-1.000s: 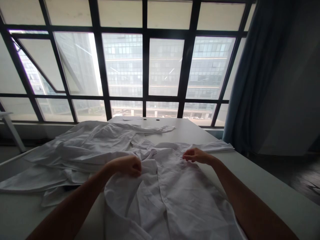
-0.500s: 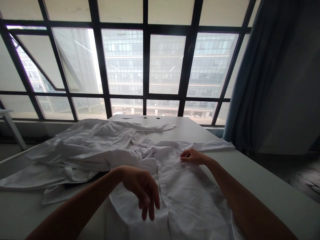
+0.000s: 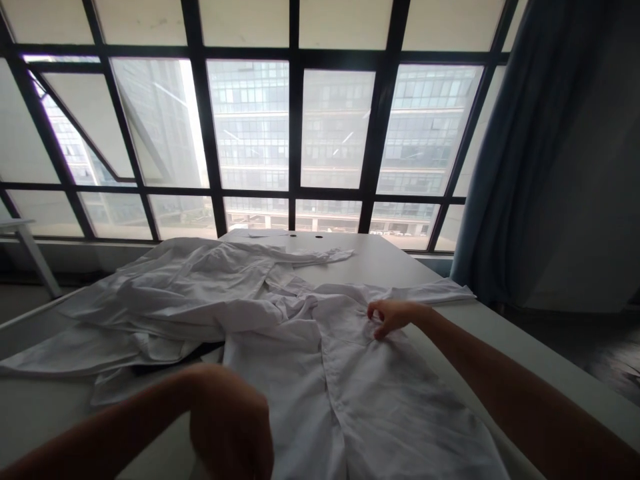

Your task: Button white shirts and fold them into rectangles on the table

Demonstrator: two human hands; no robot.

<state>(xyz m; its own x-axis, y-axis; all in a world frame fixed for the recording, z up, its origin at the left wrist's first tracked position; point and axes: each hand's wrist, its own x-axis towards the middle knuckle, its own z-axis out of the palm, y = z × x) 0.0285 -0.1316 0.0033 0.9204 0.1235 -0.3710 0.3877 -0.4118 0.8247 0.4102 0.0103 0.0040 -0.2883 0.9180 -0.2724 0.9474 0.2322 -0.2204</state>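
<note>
A white shirt [image 3: 285, 360], its front seam running lengthwise, lies spread on the table with its lower part towards me. On the upper right of this shirt rests my right hand [image 3: 393, 315], thumb and forefinger apart, fingertips touching the creased cloth. My left hand [image 3: 230, 423] is bent down over the left edge of the shirt near the bottom of the view. The back of that hand hides its fingers, so I cannot see whether they grip the cloth. A sleeve [image 3: 435, 291] stretches out to the right beyond my right hand.
More white garments [image 3: 175, 287] lie crumpled in a heap on the left of the white table [image 3: 390, 263]. Behind the table stands a dark-framed window wall [image 3: 295, 133], one pane tilted open. A blue-grey curtain [image 3: 505, 167] hangs at the right.
My left hand has moved down and to the left, nearer the bottom edge. My right hand has shifted slightly, its thumb now spread away from the forefinger.
</note>
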